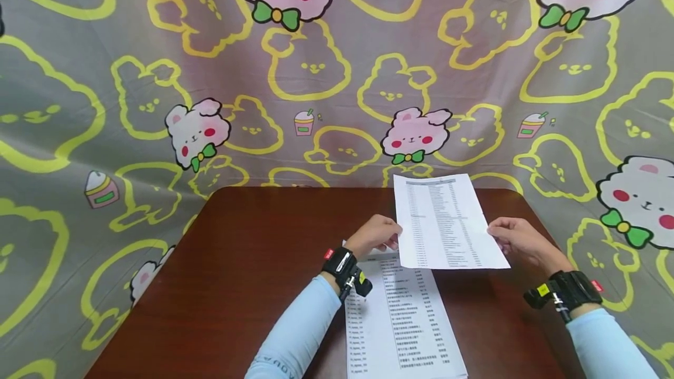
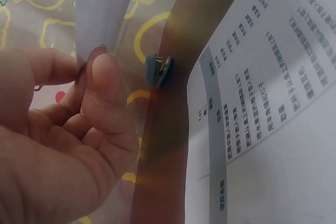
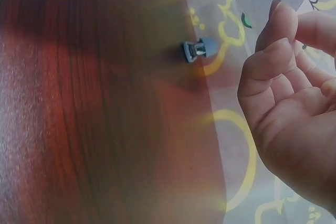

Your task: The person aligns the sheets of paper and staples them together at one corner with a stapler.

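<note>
A printed sheet of paper [image 1: 442, 221] is held up above the table between both hands, tilted so its lines of text face me. My left hand [image 1: 375, 233] pinches its left edge between thumb and index finger, as the left wrist view also shows with the paper [image 2: 102, 14]. On the opposite edge, my right hand [image 1: 521, 241] pinches the sheet in the same way. Below it lies a second printed document [image 1: 405, 320], partly covered by the left forearm and the raised sheet. A small blue stapler [image 2: 158, 71] stands near the table's far edge, hidden in the head view.
The dark reddish-brown wooden table [image 1: 253, 285] has rounded far corners. Behind it hangs a grey cloth [image 1: 347, 116] printed with cartoon figures. Each wrist wears a black strapped device [image 1: 574, 294].
</note>
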The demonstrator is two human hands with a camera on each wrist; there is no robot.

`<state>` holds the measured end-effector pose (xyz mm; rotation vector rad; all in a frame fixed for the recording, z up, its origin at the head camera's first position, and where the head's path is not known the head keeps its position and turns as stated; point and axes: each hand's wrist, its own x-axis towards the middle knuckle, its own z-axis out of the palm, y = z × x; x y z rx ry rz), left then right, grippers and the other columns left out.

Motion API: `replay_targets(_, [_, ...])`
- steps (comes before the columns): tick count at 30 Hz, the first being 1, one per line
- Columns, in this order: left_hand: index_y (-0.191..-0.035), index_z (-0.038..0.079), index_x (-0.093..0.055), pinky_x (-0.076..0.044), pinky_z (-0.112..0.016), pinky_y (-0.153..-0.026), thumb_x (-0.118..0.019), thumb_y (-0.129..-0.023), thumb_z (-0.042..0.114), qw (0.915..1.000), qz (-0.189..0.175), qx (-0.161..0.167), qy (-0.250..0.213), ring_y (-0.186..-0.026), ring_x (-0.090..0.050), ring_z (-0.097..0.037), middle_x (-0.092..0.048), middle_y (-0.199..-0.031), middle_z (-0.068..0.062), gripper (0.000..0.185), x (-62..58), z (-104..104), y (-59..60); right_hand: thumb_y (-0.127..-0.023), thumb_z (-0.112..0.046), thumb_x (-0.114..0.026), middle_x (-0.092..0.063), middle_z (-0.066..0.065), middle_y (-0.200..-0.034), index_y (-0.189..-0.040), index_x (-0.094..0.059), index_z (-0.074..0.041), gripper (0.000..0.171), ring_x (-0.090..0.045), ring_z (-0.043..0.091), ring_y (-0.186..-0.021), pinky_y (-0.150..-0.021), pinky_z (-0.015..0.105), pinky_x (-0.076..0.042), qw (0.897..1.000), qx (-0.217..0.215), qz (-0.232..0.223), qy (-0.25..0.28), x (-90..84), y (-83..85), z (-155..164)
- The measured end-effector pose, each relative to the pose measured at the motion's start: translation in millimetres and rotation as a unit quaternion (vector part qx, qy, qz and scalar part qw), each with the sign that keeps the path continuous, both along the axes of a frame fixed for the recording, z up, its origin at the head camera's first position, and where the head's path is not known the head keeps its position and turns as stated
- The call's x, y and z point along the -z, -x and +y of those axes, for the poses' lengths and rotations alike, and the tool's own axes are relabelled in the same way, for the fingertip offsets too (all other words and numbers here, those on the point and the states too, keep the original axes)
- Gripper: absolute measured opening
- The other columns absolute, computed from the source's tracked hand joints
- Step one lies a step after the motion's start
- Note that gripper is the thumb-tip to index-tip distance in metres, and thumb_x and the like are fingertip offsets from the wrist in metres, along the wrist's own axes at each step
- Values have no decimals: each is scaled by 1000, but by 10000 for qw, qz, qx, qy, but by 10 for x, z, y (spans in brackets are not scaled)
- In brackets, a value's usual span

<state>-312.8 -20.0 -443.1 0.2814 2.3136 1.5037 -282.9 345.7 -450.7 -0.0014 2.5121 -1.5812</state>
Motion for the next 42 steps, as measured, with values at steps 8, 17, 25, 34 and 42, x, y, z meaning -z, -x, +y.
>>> replay_targets(8, [-92, 9, -71, -47, -30, -61, -58, -96, 26, 9999, 91, 144, 9, -90, -69, -39, -68, -83, -12, 22, -28, -82, -32, -95, -36, -64, -69, 4, -86, -111, -61, 3, 42, -62, 19, -67, -59, 28, -50, 9999, -95, 14, 89, 12, 18, -51])
replay_targets(17, [-93, 10, -71, -47, -30, -62, -57, -96, 29, 9995, 234, 196, 41, -92, -68, -40, -66, -79, -5, 23, -56, -186, -82, -93, -39, -66, -70, 5, -87, -111, -62, 3, 46, -63, 21, -67, -59, 27, -49, 9998, -156, 102, -12, -38, -5, -125])
replay_targets(25, [-88, 10, -70, -44, -28, -59, -58, -96, 26, 9978, 418, 109, 497, -78, -68, -26, -66, -78, -5, 22, -116, -253, -102, -94, -36, -65, -69, 9, -88, -112, -60, 4, 44, -63, 22, -69, -59, 28, -49, 9992, -396, 38, -58, -76, 8, -204])
replay_targets(34, [-87, 9, -70, -40, -26, -55, -57, -96, 24, 9958, 604, 63, 681, -68, -64, -18, -68, -80, -8, 22, -165, -339, -138, -95, -32, -63, -68, 9, -86, -110, -60, 4, 38, -63, 22, -69, -60, 30, -49, 9985, -545, 26, -39, -78, 54, -304])
replay_targets(42, [-83, 11, -68, -41, -27, -57, -55, -97, 27, 9938, 842, 213, 701, -69, -64, -17, -70, -86, -14, 25, -143, -459, -156, -93, -35, -65, -68, 10, -84, -108, -62, 2, 40, -61, 21, -64, -55, 27, -46, 9979, -644, 82, -47, -84, 54, -380])
